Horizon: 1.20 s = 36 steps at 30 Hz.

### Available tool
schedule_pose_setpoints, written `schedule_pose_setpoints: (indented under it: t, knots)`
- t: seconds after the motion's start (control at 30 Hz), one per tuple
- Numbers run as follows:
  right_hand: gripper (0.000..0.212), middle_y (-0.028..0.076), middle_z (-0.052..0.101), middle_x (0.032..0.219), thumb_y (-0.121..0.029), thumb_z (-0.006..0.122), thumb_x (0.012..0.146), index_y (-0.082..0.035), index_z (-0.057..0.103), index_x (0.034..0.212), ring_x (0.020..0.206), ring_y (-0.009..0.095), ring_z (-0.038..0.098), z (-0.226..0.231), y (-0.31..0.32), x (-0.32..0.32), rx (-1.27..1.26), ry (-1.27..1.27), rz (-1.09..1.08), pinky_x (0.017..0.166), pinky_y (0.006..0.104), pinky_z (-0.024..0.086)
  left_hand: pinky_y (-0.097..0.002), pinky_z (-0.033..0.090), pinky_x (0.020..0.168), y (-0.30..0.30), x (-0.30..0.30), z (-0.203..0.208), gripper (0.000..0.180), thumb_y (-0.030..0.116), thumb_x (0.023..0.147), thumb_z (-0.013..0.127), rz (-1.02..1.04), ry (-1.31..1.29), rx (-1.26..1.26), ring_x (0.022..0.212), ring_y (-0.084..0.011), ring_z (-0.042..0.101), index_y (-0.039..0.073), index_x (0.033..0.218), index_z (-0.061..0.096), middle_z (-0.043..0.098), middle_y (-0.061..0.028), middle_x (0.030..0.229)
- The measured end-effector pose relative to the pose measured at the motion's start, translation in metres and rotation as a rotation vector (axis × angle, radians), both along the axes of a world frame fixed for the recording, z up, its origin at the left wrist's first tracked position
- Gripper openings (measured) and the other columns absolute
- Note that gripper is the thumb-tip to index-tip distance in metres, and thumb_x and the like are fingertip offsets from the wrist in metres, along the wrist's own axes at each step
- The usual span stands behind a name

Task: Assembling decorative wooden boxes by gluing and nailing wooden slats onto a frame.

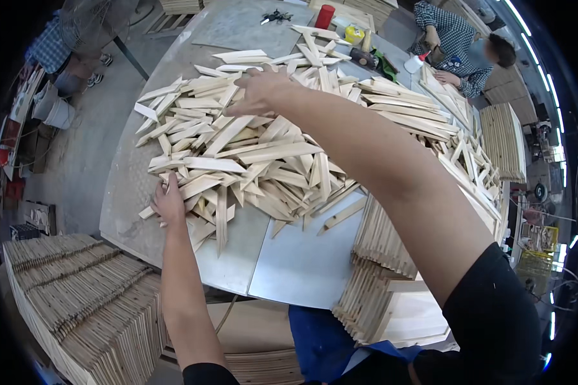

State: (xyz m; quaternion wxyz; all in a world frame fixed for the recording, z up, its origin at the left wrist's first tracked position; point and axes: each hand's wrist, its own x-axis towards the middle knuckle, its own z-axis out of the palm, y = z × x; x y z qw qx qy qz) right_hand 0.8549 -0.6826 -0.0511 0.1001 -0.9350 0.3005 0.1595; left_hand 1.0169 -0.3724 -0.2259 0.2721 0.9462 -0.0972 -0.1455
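Note:
A large heap of pale wooden strips (263, 152) with slanted ends lies on the table in front of me. My right hand (263, 92) reaches across to the far part of the heap, palm down, fingers spread over the strips and touching them. At the heap's near left edge, my left hand (169, 202) rests against the ends of several strips, its fingers apart. Neither hand shows a strip gripped in it, though strips hide some fingertips.
Stacked wooden pieces stand at lower left (83, 301) and near right (382, 237). Beyond the heap are a red cylinder (324, 17), a hammer (364, 58) and a small drone-like object (277, 17). A co-worker (465, 48) holds a white bottle (413, 63). A fan (95, 24) stands far left.

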Motion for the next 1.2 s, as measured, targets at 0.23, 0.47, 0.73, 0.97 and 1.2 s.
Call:
schedule_pose_setpoints:
  t: [0.23,0.47,0.73,0.97,1.2]
  knots:
    - [0.110,0.017,0.033,0.168,-0.090,0.057,0.075,-0.022,0.043,0.161,0.151,0.045,0.035,-0.047,0.033,0.006,0.022,0.167,0.027,0.117,0.0545,0.042,-0.0474,0.038,0.114,0.019,-0.043,-0.031,0.061,0.049,0.098,0.063,0.094,-0.112,-0.201,0.132,-0.0407,0.052,-0.005,0.126,0.067,0.062,-0.0275,0.137]
    - [0.099,0.016,0.045,0.160,-0.080,0.065,0.077,-0.025,0.048,0.157,0.149,0.041,0.038,-0.025,0.076,-0.049,0.155,0.145,0.140,0.113,0.0567,0.044,-0.0403,0.051,0.089,0.000,-0.151,-0.013,0.058,0.038,0.106,0.055,0.347,0.110,-0.778,0.097,-0.0347,0.067,-0.018,0.120,0.062,0.071,-0.0260,0.109]
    - [0.092,0.018,0.044,0.159,-0.069,0.069,0.082,-0.018,0.048,0.156,0.150,0.043,0.036,-0.021,0.099,-0.121,0.193,0.120,0.218,0.115,0.0599,0.042,-0.0470,0.046,0.097,-0.005,-0.263,0.000,0.059,0.038,0.107,0.047,0.483,0.131,-0.680,0.106,-0.0438,0.062,-0.018,0.122,0.060,0.065,-0.0333,0.123]
    - [0.079,0.020,0.039,0.163,-0.050,0.065,0.095,-0.018,0.037,0.162,0.153,0.043,0.033,-0.019,0.130,-0.176,-0.043,0.103,0.261,0.114,0.0664,0.038,-0.0498,0.045,0.102,0.005,-0.311,-0.005,0.062,0.041,0.109,0.042,0.294,0.100,-0.713,0.116,-0.0477,0.060,-0.016,0.131,0.056,0.062,-0.0363,0.129]
    - [0.066,0.022,0.036,0.165,-0.028,0.057,0.100,-0.011,0.038,0.161,0.151,0.043,0.036,-0.011,0.155,-0.189,-0.102,0.188,0.233,0.119,0.0654,0.029,-0.0492,0.043,0.106,0.052,-0.268,-0.012,0.071,0.051,0.109,0.033,-0.425,-0.023,0.077,0.127,-0.0507,0.055,-0.008,0.138,0.060,0.060,-0.0358,0.136]
